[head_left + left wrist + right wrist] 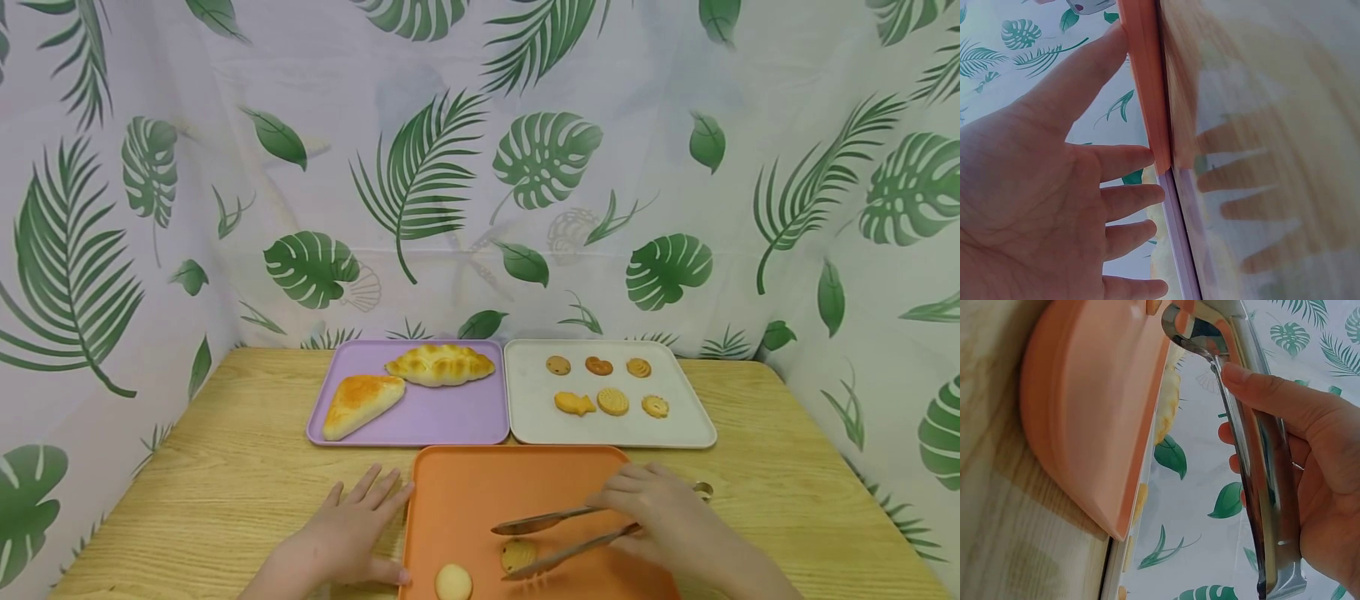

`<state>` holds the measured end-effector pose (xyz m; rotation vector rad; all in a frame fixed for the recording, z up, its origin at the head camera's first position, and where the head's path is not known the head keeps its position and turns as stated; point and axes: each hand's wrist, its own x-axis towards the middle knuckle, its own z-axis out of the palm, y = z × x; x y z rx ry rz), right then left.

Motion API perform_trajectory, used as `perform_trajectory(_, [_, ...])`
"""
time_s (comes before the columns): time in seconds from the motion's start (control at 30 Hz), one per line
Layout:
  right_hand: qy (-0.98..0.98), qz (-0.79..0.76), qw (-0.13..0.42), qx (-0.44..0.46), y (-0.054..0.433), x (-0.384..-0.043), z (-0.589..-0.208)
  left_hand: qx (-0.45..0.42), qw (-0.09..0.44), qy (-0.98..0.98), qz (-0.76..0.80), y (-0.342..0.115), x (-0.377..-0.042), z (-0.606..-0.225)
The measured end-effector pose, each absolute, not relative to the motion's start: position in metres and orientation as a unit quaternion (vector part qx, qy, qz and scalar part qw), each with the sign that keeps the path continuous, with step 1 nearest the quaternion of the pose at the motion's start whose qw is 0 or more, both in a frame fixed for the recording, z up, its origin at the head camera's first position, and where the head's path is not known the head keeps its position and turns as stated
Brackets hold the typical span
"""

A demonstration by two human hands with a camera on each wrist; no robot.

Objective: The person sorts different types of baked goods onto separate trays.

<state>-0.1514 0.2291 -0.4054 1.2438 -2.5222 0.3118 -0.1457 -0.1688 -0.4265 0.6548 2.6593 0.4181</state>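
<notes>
My right hand holds a pair of metal tongs over the orange tray. In the head view the tongs' two arms stand apart, with a round brown cookie between their tips; whether they touch it I cannot tell. Nearer the tray's left edge lies a pale round cookie. My left hand, fingers spread and fairly straight, touches the left rim of that tray. Its thumb and fingertips meet the tray's edge in the left wrist view.
Behind on the left, a purple tray bears a triangular bread and a braided bread loaf. Beside it a white tray holds several small cookies, among them a fish-shaped cookie. A leaf-print cloth hangs behind the wooden table.
</notes>
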Motion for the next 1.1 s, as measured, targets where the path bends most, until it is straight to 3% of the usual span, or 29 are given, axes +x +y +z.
perform_trajectory(0.53, [-0.875, 0.089, 0.185, 0.439, 0.226, -0.157, -0.409, 0.231, 0.188, 0.942, 0.153, -0.169, -0.146, -0.427])
perform_trajectory(0.77, [-0.888, 0.083, 0.171, 0.418, 0.231, -0.162, -0.400, 0.230, 0.187, 0.943, 0.152, -0.169, -0.146, -0.427])
perform_trajectory(1.1, [-0.879, 0.084, 0.222, 0.413, 0.235, -0.184, -0.389, 0.231, 0.188, 0.944, 0.145, -0.169, -0.147, -0.426])
